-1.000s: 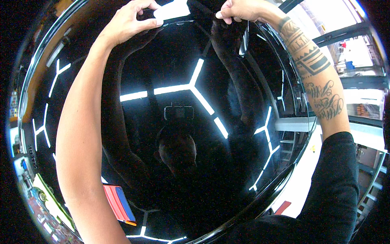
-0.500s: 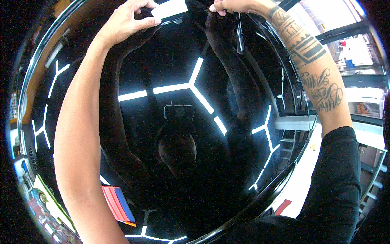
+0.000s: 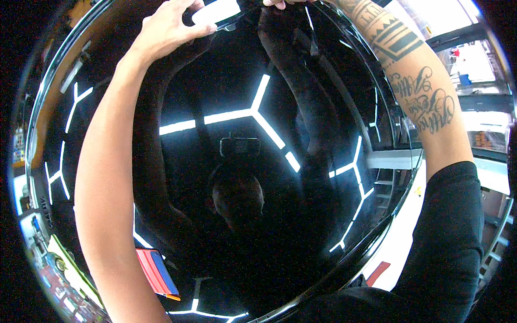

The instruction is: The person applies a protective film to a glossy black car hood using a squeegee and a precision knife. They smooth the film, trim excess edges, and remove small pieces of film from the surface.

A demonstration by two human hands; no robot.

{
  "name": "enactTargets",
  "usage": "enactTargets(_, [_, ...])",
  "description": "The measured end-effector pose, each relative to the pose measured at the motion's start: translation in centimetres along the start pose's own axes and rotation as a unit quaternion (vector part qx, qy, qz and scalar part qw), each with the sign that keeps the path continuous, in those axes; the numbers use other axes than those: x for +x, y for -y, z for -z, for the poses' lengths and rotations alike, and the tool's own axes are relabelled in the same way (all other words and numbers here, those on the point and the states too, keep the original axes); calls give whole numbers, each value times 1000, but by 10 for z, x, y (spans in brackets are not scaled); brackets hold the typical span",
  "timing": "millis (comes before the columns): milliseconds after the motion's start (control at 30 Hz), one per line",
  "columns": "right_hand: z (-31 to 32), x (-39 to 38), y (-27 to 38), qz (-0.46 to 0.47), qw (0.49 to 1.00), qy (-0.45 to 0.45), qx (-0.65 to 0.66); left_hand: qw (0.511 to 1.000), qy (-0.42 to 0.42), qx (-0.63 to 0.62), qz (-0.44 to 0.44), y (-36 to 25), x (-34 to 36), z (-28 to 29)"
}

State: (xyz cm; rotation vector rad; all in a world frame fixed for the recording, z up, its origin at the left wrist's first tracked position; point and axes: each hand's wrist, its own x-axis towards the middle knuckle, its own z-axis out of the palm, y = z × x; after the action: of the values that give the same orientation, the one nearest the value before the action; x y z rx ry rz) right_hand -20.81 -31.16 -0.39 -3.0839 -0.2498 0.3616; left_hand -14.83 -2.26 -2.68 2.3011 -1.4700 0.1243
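A wide glossy black car panel (image 3: 237,177) curves beneath both my arms. Near its far edge, my left hand (image 3: 167,29) grips a flat white piece (image 3: 218,12) with a dark lower edge, thumb along the near side. I cannot tell exactly what the piece is. My right hand (image 3: 276,3) is at the top border of the view, mostly cut off, its visible fingertips pressed together beside something dark. What they hold is hidden. A thin shiny dark strip (image 3: 311,27) lies just below my right wrist.
A red and blue squeegee (image 3: 158,272) with an orange tip rests on the panel beside my left forearm. Bright light tubes, my head and my arms reflect in the black surface. White bodywork (image 3: 396,253) borders the panel at right; windows (image 3: 458,59) stand beyond.
My right hand has moved up and slightly left, partly out of view. My left hand and the white piece have shifted slightly left. The squeegee stays where it was.
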Motion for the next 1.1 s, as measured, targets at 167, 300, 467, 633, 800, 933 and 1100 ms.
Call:
enactTargets(167, [7, -2, 14, -10, 1000, -6, -12, 993, -13, 95, 74, -22, 2, -9])
enactTargets(300, [24, -24, 34, -10, 998, -29, -54, 993, -50, 91, 51, -18, -4, -12])
enactTargets(467, [21, -56, 23, -20, 998, -30, 44, 998, -30, 19, 60, -27, 2, -11])
enactTargets(633, [22, -76, 33, -46, 992, -49, 103, 996, -59, 56, 40, -21, -3, -15])
enactTargets(800, [18, -62, 32, -69, 988, -49, 131, 995, -43, 53, 70, -21, -4, -11])
enactTargets(933, [21, -56, 24, -79, 992, -34, 94, 996, -50, 47, 61, -28, 6, -16])
enactTargets(1100, [21, -51, 45, -149, 986, -65, 30, 995, -55, 66, 49, -28, -1, -15])
